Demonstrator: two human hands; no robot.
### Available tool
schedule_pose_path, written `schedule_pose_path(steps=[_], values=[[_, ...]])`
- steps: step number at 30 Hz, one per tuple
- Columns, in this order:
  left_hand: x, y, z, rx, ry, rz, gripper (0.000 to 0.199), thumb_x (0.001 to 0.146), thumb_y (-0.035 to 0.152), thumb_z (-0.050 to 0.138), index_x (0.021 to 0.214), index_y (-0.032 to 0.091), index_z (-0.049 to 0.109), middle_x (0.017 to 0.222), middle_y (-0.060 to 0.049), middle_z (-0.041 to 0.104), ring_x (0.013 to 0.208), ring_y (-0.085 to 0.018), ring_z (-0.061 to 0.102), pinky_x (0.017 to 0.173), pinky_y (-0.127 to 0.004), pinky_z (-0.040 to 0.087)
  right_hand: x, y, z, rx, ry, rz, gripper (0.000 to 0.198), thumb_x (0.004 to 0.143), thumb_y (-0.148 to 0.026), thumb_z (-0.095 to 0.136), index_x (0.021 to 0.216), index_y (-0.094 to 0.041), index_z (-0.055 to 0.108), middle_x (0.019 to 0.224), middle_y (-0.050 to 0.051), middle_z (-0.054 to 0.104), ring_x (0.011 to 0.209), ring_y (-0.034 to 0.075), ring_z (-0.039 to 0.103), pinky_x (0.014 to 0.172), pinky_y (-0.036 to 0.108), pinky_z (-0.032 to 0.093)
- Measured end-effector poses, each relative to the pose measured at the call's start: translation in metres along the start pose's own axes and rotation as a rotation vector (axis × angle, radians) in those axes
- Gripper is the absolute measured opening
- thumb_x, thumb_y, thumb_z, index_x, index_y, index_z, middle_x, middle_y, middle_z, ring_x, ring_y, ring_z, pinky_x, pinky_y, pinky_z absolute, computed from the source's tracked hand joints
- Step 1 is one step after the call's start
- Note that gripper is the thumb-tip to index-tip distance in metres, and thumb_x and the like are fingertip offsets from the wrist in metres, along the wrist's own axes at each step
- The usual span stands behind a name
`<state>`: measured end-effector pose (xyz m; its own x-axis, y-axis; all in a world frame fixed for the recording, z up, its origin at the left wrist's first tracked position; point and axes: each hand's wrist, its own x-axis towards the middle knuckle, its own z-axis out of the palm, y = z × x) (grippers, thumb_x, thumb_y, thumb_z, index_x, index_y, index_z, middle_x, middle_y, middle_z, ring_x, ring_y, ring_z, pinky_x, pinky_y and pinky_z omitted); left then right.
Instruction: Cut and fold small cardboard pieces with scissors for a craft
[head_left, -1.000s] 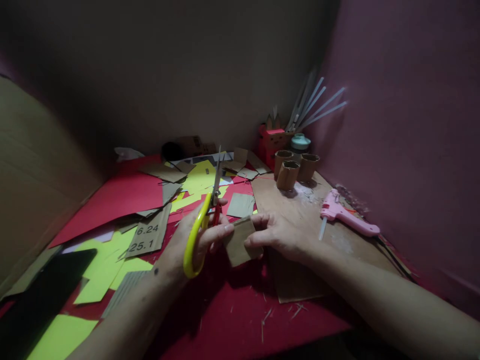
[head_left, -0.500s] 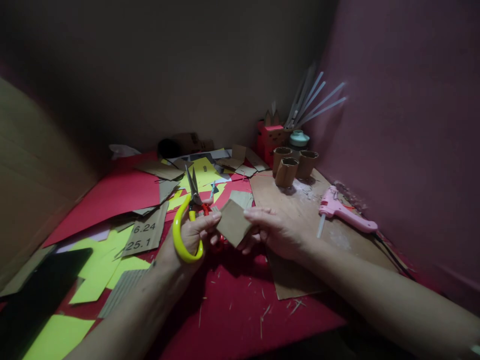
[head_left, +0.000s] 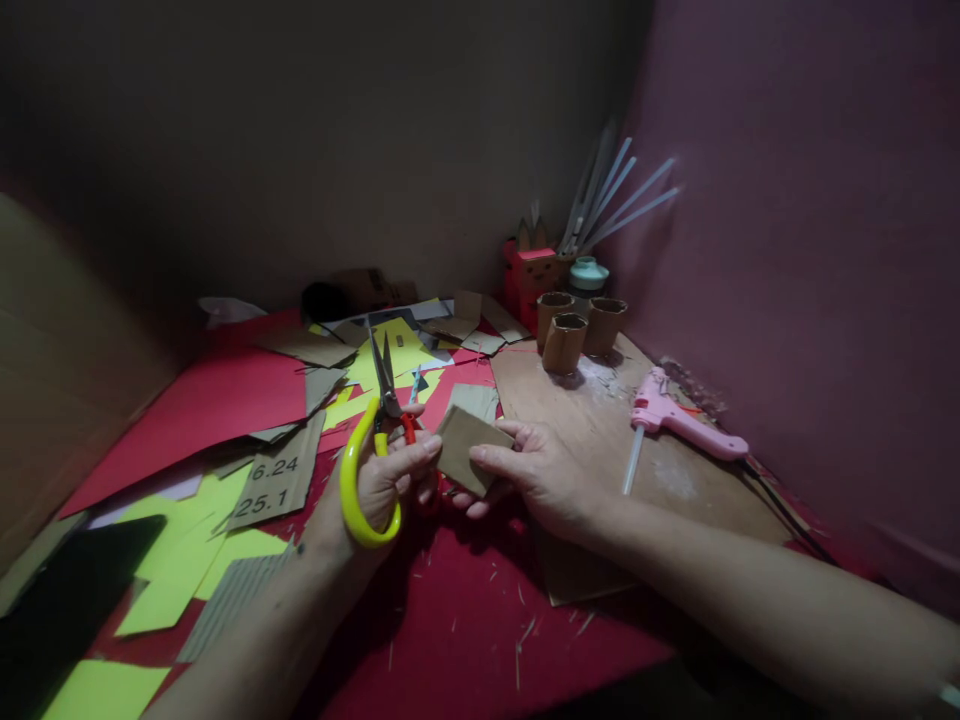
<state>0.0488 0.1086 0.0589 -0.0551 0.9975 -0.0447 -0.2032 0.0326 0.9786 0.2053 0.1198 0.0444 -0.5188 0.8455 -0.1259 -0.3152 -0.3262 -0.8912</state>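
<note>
Between my two hands is a small square piece of brown cardboard [head_left: 461, 445]. My left hand [head_left: 390, 475] pinches its left edge with thumb and fingertips. A pair of scissors [head_left: 373, 455] with yellow and red handles also hangs on that hand, blades pointing up and away, slightly apart. My right hand [head_left: 529, 470] grips the cardboard's right side, thumb on top and fingers beneath. Just behind the piece lies a paler cardboard scrap [head_left: 476, 400] on the red table surface [head_left: 450, 620].
Three cardboard tubes [head_left: 564, 345] stand on a wooden board [head_left: 675, 480], where a pink glue gun [head_left: 679, 420] lies with its cord trailing right. Glue sticks [head_left: 630, 200] rise behind a red decorated box [head_left: 521, 290]. Yellow paper [head_left: 180, 540] and cardboard scraps [head_left: 281, 470] cover the left.
The cardboard square has turned and tilted in my hands, and my right thumb has slid further onto its face. The whole view has shifted slightly.
</note>
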Motion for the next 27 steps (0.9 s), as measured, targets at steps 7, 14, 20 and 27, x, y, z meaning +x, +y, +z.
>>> schedule_pose_path(steps=[7, 14, 20, 27], values=[[0.003, -0.003, -0.019, 0.246, -0.042, 0.088, 0.051, 0.069, 0.027, 0.078, 0.112, 0.022, 0.051, 0.068, 0.005, 0.059, 0.044, -0.007, 0.05, 0.04, -0.018, 0.039, -0.005, -0.003, 0.0, -0.223, 0.041, 0.047, 0.022, 0.072, -0.027, 0.062, 0.09, -0.015, 0.062, 0.058, 0.001, 0.062, 0.047, 0.014, 0.061, 0.04, 0.022, 0.046], [0.002, -0.008, -0.02, 0.271, -0.01, 0.125, 0.062, 0.067, 0.028, 0.079, 0.121, 0.022, 0.049, 0.081, 0.001, 0.058, 0.054, -0.009, 0.053, 0.046, -0.02, 0.044, -0.005, -0.003, -0.005, -0.352, -0.011, -0.018, 0.011, 0.07, -0.023, 0.057, 0.077, -0.017, 0.063, 0.053, 0.0, 0.059, 0.045, 0.011, 0.053, 0.044, 0.024, 0.042], [0.001, -0.002, -0.02, 0.26, -0.1, 0.107, 0.053, 0.068, 0.027, 0.076, 0.115, 0.021, 0.052, 0.074, 0.004, 0.057, 0.051, -0.008, 0.05, 0.044, -0.019, 0.042, -0.005, -0.003, -0.006, -0.326, -0.028, 0.006, 0.007, 0.07, -0.023, 0.06, 0.072, -0.017, 0.062, 0.053, -0.001, 0.06, 0.046, 0.011, 0.053, 0.047, 0.024, 0.042], [-0.004, 0.006, -0.008, 0.152, -0.018, 0.053, 0.05, 0.061, 0.026, 0.076, 0.104, 0.02, 0.053, 0.063, 0.004, 0.058, 0.039, -0.011, 0.05, 0.035, -0.022, 0.039, 0.003, 0.005, -0.009, 0.012, -0.001, 0.007, 0.019, 0.064, -0.02, 0.072, 0.081, -0.013, 0.066, 0.072, 0.004, 0.064, 0.062, 0.015, 0.061, 0.063, 0.031, 0.051]])
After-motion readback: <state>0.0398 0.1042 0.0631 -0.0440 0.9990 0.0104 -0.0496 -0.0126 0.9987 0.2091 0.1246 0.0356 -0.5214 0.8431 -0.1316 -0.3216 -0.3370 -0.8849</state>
